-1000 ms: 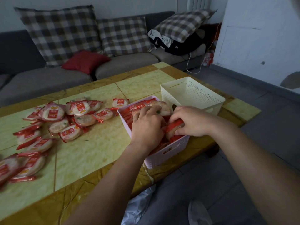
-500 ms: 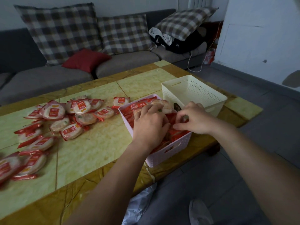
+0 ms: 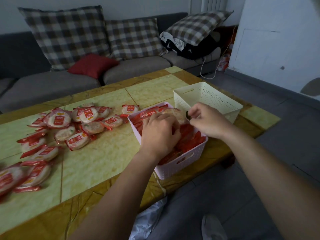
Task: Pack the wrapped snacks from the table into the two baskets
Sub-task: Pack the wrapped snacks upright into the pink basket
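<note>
Your left hand (image 3: 160, 134) presses down among the snacks in the pink basket (image 3: 183, 166); its fingers are buried, so you cannot tell whether they grip anything. Your right hand (image 3: 207, 120) pinches thumb to finger over the basket's far corner, holding no snack. The basket looks full: cram more and packets (image 3: 78, 125) may spill. The cream basket (image 3: 230, 105) stands empty just behind.

Only print I can see is on the wrapped snacks (image 3: 86, 116) scattered on my table (image 3: 107, 153): each wrapper has a red label with white characters, upside down from here, too small to read. The packet in the pink basket (image 3: 180, 166) near my left hand (image 3: 158, 134) shows what looks like "1510", maybe inverted. Cream basket (image 3: 207, 99): no text.
</note>
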`<action>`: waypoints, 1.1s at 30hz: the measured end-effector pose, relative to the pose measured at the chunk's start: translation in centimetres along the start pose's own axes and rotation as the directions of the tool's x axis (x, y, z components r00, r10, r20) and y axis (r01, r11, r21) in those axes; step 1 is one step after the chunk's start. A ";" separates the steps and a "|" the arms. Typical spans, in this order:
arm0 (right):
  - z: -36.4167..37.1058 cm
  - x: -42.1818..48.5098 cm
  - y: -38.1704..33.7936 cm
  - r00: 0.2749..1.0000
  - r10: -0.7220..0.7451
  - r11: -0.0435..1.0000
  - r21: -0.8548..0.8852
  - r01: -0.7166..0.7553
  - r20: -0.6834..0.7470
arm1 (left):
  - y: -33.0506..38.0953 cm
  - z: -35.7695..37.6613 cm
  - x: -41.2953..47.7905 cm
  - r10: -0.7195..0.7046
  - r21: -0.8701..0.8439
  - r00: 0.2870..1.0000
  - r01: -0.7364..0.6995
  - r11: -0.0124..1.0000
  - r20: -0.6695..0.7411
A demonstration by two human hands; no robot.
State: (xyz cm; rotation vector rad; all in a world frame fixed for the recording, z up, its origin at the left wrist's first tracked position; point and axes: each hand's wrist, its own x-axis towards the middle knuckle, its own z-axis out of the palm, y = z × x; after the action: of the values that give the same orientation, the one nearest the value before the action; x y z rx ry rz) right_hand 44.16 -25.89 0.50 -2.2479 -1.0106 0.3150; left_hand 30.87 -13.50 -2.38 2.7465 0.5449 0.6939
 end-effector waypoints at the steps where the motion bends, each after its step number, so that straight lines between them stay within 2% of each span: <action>1: 0.2 0.2 -0.2 1.000 -0.006 1.000 0.013 0.006 -0.026 | -0.2 -0.1 -0.1 0.013 -0.009 1.000 -0.013 1.000 -0.008; 3: 0.6 0.5 -0.4 0.999 -0.039 0.999 -0.033 0.039 -0.005 | -0.7 -0.1 -0.2 0.056 -0.058 0.998 -0.058 0.997 -0.029; 6: 1.4 0.4 -0.8 0.970 -0.093 0.989 -0.090 0.116 0.225 | -1.5 -0.8 -0.5 0.088 -0.195 0.995 -0.094 0.976 -0.041; 8: 1.8 0.5 -0.7 0.960 -0.081 0.981 -0.147 0.124 0.268 | -2.0 -1.1 -0.6 0.092 -0.151 0.996 -0.088 0.985 0.018; 11: 2.3 0.7 -0.3 0.968 -0.110 0.971 -0.182 0.153 0.225 | -2.6 -0.7 -0.6 0.038 -0.067 0.998 -0.035 0.997 0.047; 13: 2.1 0.7 -0.3 0.965 -0.127 0.985 -0.087 0.150 0.231 | -2.8 -0.5 -0.4 0.024 -0.115 0.997 -0.032 0.993 -0.071; 15: 1.6 0.6 -0.3 0.972 -0.176 0.984 0.066 0.168 0.155 | -2.6 -0.7 0.1 -0.008 -0.138 0.979 -0.021 0.990 -0.205; 18: 0.4 0.8 -0.6 0.965 -0.247 0.953 0.160 0.259 -0.091 | -1.3 -1.9 0.4 -0.106 -0.270 0.961 0.035 0.962 -0.255; 20: -0.7 0.9 -0.7 0.956 -0.253 0.923 0.258 0.285 -0.150 | -0.3 -2.4 0.4 -0.194 -0.436 0.959 0.088 0.896 -0.206; 22: -1.9 0.8 -0.5 0.960 -0.236 0.883 0.379 0.278 -0.154 | 0.2 -2.7 0.3 -0.249 -0.511 0.951 0.125 0.850 -0.183; 23: -2.5 0.4 -0.2 0.965 -0.218 0.868 0.422 0.261 -0.148 | 0.1 -2.5 0.3 -0.228 -0.462 0.957 0.122 0.878 -0.179; 25: -3.0 0.0 0.7 0.976 -0.184 0.837 0.502 0.219 -0.118 | -0.2 -2.3 0.1 -0.119 -0.231 0.989 0.096 0.968 -0.088; 28: -3.1 -0.2 2.0 0.989 -0.127 0.787 0.598 0.149 -0.079 | -0.2 -1.2 -0.3 -0.035 0.071 0.997 0.030 0.997 0.076; 30: -3.2 -0.3 2.6 0.993 -0.102 0.731 0.672 0.118 -0.064 | 0.3 -0.6 -0.5 -0.033 0.164 0.995 0.016 0.986 0.099; 33: -3.1 -0.5 2.7 0.993 -0.118 0.631 0.771 0.081 -0.007 | 0.5 -0.2 -0.2 -0.070 0.207 0.994 0.050 0.977 0.088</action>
State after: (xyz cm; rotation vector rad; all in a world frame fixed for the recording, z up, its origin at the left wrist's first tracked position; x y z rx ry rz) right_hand 46.82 -29.03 1.12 -1.3881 -0.7954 0.6197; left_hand 30.79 -13.98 -2.11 2.9201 0.7118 0.5155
